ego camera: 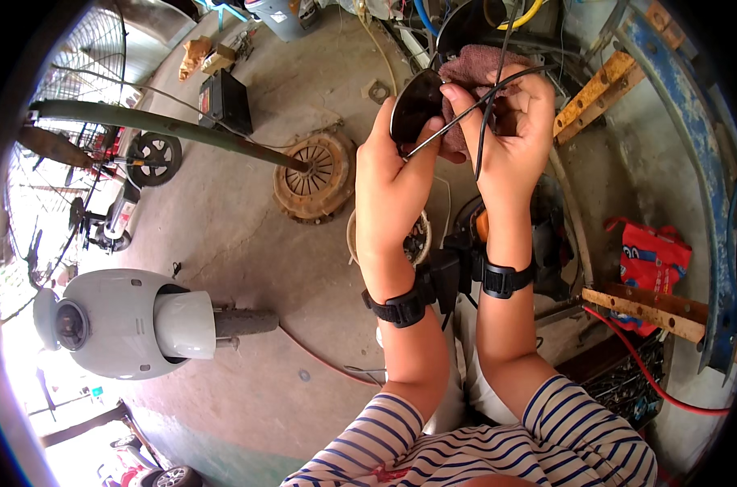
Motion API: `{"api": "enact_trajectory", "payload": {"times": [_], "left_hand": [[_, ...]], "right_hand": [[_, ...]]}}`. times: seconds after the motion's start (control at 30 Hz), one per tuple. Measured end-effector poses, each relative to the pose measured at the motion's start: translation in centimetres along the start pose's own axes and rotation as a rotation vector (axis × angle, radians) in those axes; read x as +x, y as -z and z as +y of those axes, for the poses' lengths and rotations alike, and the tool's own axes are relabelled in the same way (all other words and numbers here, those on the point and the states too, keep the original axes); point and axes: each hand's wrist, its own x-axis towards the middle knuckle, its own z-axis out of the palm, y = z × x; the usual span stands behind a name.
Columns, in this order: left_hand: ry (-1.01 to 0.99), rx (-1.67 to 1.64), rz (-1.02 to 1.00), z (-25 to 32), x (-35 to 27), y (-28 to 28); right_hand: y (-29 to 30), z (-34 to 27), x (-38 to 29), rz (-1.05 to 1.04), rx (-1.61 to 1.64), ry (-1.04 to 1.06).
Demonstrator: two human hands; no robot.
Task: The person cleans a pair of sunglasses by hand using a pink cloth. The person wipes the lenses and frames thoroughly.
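Note:
My left hand (392, 182) grips a dark, glossy, rounded piece (414, 103) with a thin bright rim, its thumb on the near edge. Wrapped in my right hand (511, 134) is a reddish-brown cloth (468, 67), bunched close beside that piece. A thin dark rod or cable (450, 125) slants from my left hand across the right one. Another black cable (489, 115) crosses it in front of the right fingers. Beyond the cloth, a second dark rounded piece (465, 27) is partly hidden; I cannot tell what supports it.
A rusty clutch pressure plate (315, 176) bears a green pole (179, 131). A black battery (225, 100) stands on the concrete floor. At left is a grey scooter (113, 322). A blue steel frame (697, 152), red bag (651, 262) and red hose (642, 365) are at right.

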Motion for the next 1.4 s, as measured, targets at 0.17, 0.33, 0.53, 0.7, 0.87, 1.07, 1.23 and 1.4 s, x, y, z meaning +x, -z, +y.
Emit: {"api": "enact_trajectory", "payload": {"times": [0.17, 0.33, 0.53, 0.7, 0.87, 1.07, 1.23, 1.4], "left_hand": [[-0.053, 0.021, -0.01, -0.5, 0.0, 0.3], [-0.078, 0.101, -0.008, -1.0, 0.1, 0.6], [0.033, 0.029, -0.056, -1.0, -0.1, 0.8], [-0.005, 0.052, -0.057, -0.2, -0.2, 0.4], [-0.04, -0.035, -0.067, -1.3, 0.0, 0.9], [0.009, -0.177, -0.06, -0.6, -0.2, 0.8], [0.078, -0.043, -0.111, -1.2, -0.4, 1.1], [-0.076, -0.097, -0.253, -0.9, -0.8, 1.9]], "right_hand": [[0.5, 0.9, -0.3, -0.043, -0.185, -0.01], [0.4, 0.7, -0.4, -0.028, -0.194, -0.008], [-0.2, 0.1, -0.5, -0.057, -0.288, 0.076], [0.0, 0.5, -0.3, -0.14, -0.352, 0.163], [0.2, 0.8, -0.5, -0.106, -0.205, -0.025], [0.2, 0.1, -0.1, -0.101, 0.046, -0.25], [0.5, 0.5, -0.3, -0.167, 0.018, -0.22], [0.1, 0.1, -0.2, -0.095, -0.049, -0.246]]}}
